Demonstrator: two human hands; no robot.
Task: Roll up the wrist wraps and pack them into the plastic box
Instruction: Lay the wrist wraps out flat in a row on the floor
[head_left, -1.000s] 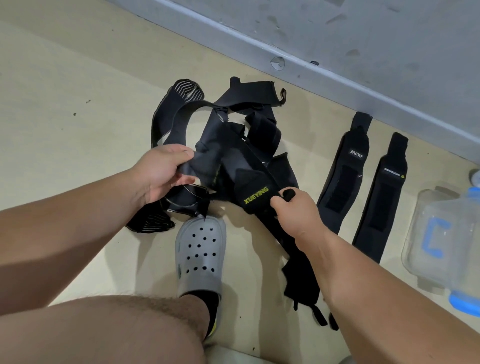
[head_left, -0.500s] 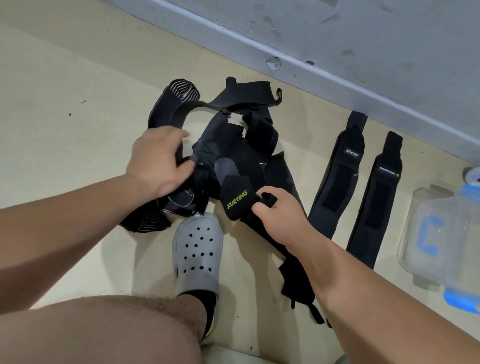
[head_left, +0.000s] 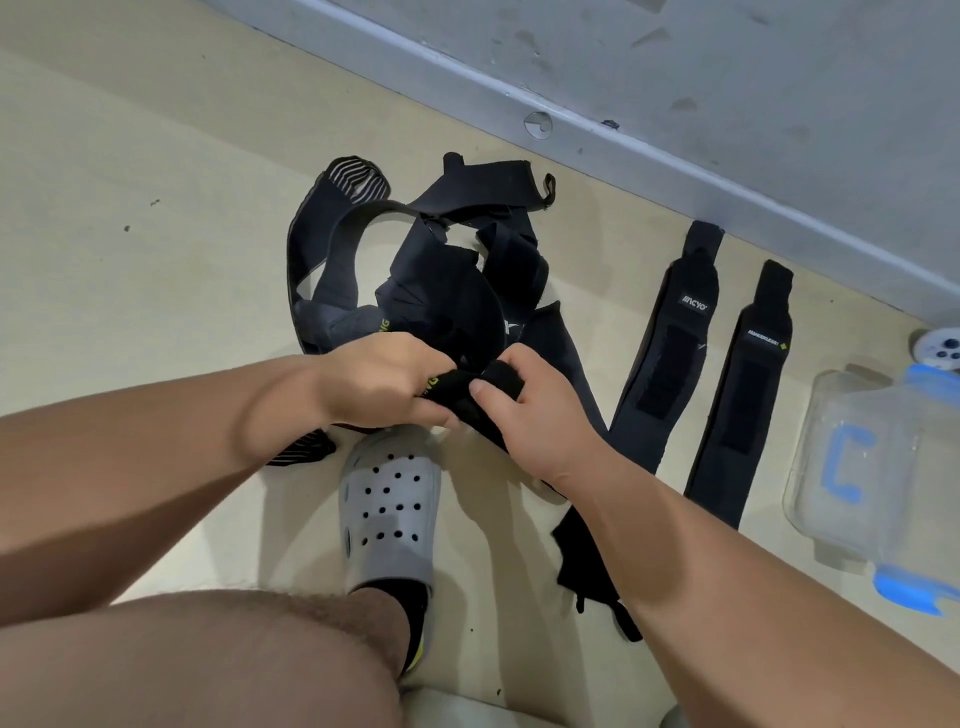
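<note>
On the floor, over the tangled pile (head_left: 441, 275): left hand (head_left: 384, 382) and right hand (head_left: 530, 415), fingers clamped on one wrap (head_left: 488, 387), roll barely begun. Two flat wraps (head_left: 670, 353) lie unrolled nearby. Box (head_left: 872, 467), far right, looks empty.

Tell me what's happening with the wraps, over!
Left hand and right hand both gripping one black wrap. Two flat wraps lie beside the plastic box. Tangled pile behind the hands, shoe close by.

A grey perforated clog (head_left: 389, 499) over a black sock (head_left: 415, 605) stands on the beige floor (head_left: 130, 182). Behind it, a scuffed grey wall (head_left: 727, 62) meets a grey baseboard (head_left: 675, 171).
</note>
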